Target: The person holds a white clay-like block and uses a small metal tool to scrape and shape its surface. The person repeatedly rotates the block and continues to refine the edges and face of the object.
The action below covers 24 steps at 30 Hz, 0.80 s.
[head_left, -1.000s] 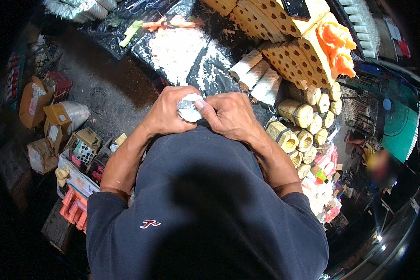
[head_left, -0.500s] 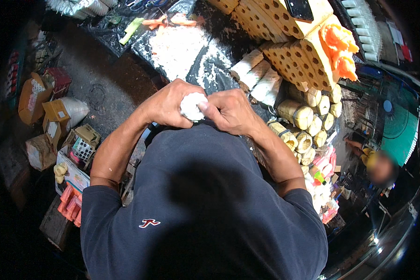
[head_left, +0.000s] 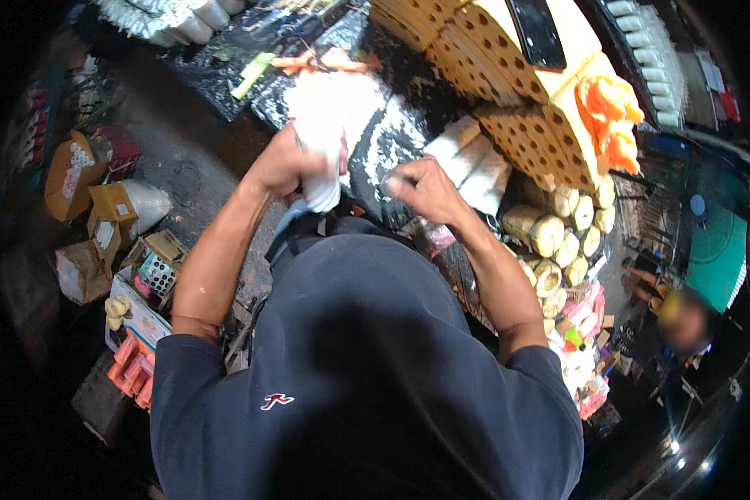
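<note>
the hands have come apart. the person's right hand point(head_left: 427, 190), whose thumb was pressed to the white piece point(head_left: 322, 197), now stands clear of it, right of the frame's upper centre. the left hand point(head_left: 283, 162) alone grips the piece, which has swung from showing its round end to showing its long side; both are blurred. black sheeting point(head_left: 377, 158) now shows between the hands, and a pinkish thing point(head_left: 438, 238) has appeared below the right one. the view has shifted, so more of the phone point(head_left: 537, 33) shows at upper right.
</note>
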Each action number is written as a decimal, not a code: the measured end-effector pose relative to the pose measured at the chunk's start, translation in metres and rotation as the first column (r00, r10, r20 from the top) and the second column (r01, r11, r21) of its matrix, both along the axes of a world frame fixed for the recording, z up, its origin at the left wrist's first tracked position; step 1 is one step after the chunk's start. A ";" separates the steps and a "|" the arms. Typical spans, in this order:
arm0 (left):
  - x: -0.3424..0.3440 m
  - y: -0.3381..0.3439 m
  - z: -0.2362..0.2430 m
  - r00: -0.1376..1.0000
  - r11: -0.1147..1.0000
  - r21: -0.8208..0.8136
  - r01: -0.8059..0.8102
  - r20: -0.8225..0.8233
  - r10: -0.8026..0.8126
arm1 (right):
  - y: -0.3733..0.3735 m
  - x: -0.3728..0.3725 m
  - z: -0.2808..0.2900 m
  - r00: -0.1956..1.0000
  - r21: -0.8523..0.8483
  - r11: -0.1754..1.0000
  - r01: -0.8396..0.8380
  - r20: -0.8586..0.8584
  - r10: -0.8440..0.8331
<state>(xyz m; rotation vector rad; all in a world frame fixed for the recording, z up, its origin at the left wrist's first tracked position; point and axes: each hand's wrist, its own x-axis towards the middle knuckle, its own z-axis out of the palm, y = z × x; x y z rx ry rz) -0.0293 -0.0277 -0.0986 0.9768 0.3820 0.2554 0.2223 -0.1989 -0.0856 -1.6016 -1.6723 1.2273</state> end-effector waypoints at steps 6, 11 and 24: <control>0.002 0.007 -0.052 0.774 0.452 -0.687 -0.569 -0.263 0.576 | 0.003 -0.050 -0.008 0.858 -0.316 0.838 0.445 -0.117 -0.500; 0.029 0.000 -0.033 0.732 0.540 -0.575 -0.615 -0.162 0.661 | 0.061 -0.092 0.016 0.845 -0.076 0.851 0.519 -0.100 -0.525; -0.045 0.061 -0.003 0.832 0.070 0.989 -0.128 0.069 0.550 | 0.172 -0.104 0.058 0.952 0.174 0.938 0.299 0.017 -0.306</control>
